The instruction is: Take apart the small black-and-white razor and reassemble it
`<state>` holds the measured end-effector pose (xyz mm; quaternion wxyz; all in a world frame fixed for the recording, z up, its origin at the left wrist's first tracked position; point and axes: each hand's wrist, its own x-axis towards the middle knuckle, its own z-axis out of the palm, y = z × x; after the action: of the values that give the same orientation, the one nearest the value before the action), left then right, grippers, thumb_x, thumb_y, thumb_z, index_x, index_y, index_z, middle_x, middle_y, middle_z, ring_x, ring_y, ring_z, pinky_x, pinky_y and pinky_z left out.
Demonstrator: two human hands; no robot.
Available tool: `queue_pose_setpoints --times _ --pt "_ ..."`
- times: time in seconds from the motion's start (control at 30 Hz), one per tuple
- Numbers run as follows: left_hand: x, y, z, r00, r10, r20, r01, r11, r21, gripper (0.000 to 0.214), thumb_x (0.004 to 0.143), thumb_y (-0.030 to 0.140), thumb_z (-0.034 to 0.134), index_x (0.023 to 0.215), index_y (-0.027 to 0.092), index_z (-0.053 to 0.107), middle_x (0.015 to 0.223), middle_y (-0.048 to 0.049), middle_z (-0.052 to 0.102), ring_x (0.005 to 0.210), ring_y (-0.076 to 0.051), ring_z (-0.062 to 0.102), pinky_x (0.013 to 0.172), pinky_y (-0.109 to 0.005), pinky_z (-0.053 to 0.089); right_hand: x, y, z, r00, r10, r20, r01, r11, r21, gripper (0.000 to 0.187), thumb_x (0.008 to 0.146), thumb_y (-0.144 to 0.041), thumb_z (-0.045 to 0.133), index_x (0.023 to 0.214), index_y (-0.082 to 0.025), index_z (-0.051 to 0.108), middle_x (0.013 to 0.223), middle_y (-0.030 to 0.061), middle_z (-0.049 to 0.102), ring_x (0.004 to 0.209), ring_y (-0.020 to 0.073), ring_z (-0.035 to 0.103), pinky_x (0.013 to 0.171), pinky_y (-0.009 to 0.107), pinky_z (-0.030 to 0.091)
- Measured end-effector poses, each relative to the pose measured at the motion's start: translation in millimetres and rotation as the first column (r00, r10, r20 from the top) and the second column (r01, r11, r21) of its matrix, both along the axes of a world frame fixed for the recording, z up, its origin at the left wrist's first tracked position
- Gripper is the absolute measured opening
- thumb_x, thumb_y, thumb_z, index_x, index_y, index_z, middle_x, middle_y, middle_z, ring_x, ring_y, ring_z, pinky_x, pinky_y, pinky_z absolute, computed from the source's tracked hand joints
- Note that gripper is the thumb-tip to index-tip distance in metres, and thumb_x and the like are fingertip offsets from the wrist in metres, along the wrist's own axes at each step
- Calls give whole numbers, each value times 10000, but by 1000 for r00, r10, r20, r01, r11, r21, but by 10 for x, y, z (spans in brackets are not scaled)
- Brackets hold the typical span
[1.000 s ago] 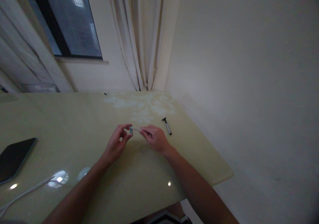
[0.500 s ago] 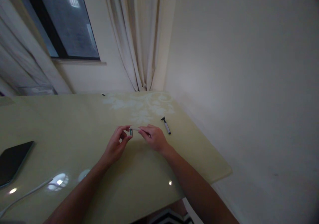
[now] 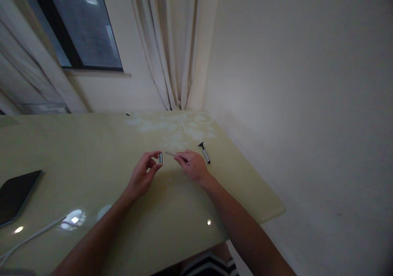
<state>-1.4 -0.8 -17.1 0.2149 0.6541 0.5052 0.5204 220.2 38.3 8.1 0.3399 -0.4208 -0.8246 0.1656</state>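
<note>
Pinched between the thumb and fingertips of my left hand (image 3: 145, 170) is a small rectangular piece (image 3: 160, 158), dark with a pale edge, that looks like a razor cartridge. My right hand (image 3: 194, 166) is closed on a thin pale stick (image 3: 170, 154), whose free end points left. A small gap separates the stick's tip from the cartridge. Part of the stick is hidden by my right fingers. Just beyond my right hand, a razor handle (image 3: 205, 154) in grey and black lies on the table, its dark top end facing away from me.
The glossy yellow-green table (image 3: 76, 153) meets the wall along its right side. At far left lies a dark flat tablet-like object (image 3: 18, 194), with a white cable (image 3: 37, 236) nearer me. A tiny black item (image 3: 127, 114) sits by the back edge, below the curtain (image 3: 175, 55).
My right hand has drawn slightly right and the stick's tip has come away from the cartridge. My left hand keeps its pinch, almost in place.
</note>
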Motion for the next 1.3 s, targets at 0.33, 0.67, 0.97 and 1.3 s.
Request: queue_pose_setpoints --times 0.33,0.67,0.97,1.3 --pt "31 -2 -33 999 -40 7 40 999 22 328 896 316 655 1210 222 635 939 0 583 698 -129 541 692 -282 477 -86 -74 30 994 105 -44 -107 993 -53 312 1043 -403 576 1163 -220 798 872 40 749 742 154 611 705 259 407" --pt "33 1 -48 994 -75 80 80 995 -53 359 903 356 658 1226 204 616 878 5 586 692 -135 540 642 -266 448 -32 -41 70 999 45 -25 -46 997 -66 292 1035 -387 584 1141 -228 806 935 49 784 802 169 654 732 262 420" --pt "53 -23 7 992 -82 97 89 993 -75 394 909 373 660 1256 191 618 770 24 547 680 -139 523 638 -261 428 -8 -56 56 983 179 -47 -181 982 -49 325 1036 -416 567 1175 -234 798 840 35 748 701 145 596 668 252 394" --pt "76 -58 80 968 -108 228 142 980 -137 474 898 445 685 1276 168 613 758 27 535 696 -142 517 635 -256 420 40 -2 20 961 224 -159 -238 969 -72 343 1021 -410 583 1153 -183 805 837 46 749 685 136 591 655 247 399"
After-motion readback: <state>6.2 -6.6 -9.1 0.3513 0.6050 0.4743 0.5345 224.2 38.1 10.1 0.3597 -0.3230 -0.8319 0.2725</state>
